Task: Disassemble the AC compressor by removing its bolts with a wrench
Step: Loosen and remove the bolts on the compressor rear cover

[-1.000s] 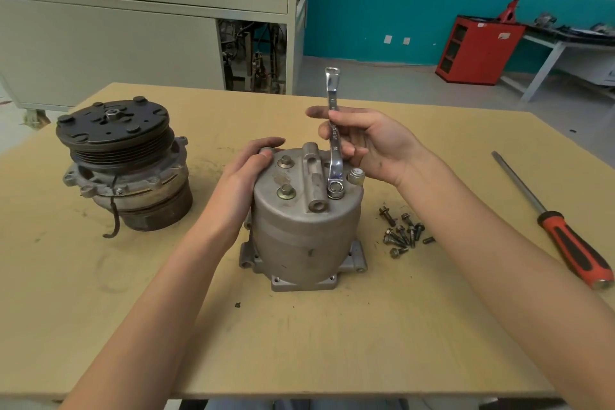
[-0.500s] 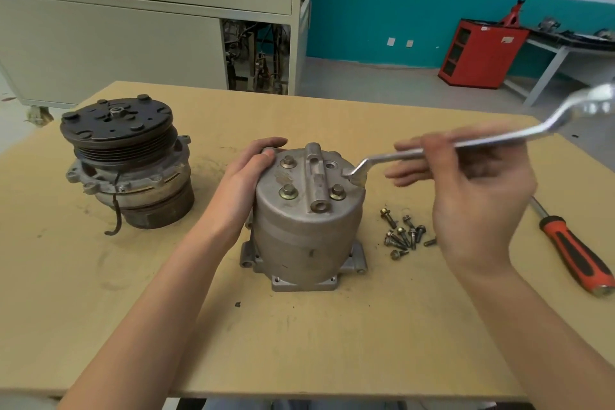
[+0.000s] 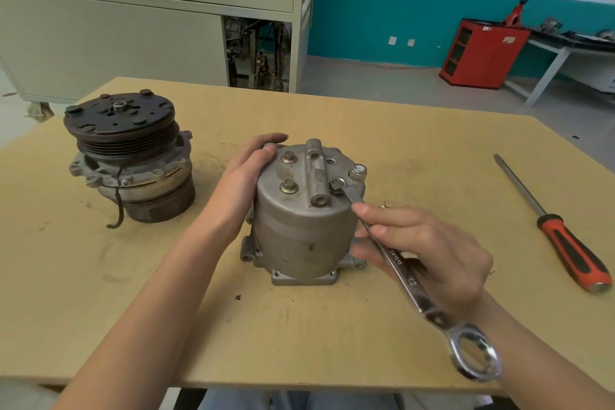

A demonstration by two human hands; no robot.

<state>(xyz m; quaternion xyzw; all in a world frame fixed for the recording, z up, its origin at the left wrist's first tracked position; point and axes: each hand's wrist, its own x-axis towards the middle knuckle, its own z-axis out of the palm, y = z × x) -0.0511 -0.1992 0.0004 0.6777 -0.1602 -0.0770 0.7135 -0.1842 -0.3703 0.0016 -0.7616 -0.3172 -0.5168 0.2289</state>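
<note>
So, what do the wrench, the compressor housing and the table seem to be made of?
The wrench: likely chromed steel, mirror-bright with sharp reflections. The compressor housing: dull grey cast metal, probably aluminium, matte and rough. The table: pale wood board, perhaps plywood, matte with dark smudges.

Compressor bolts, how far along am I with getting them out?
One top hole sits empty. Your right hand has the wrench ringed on a bolt while the left hand holds the compressor. The far-left bolt and near-left bolt are still seated.
</note>
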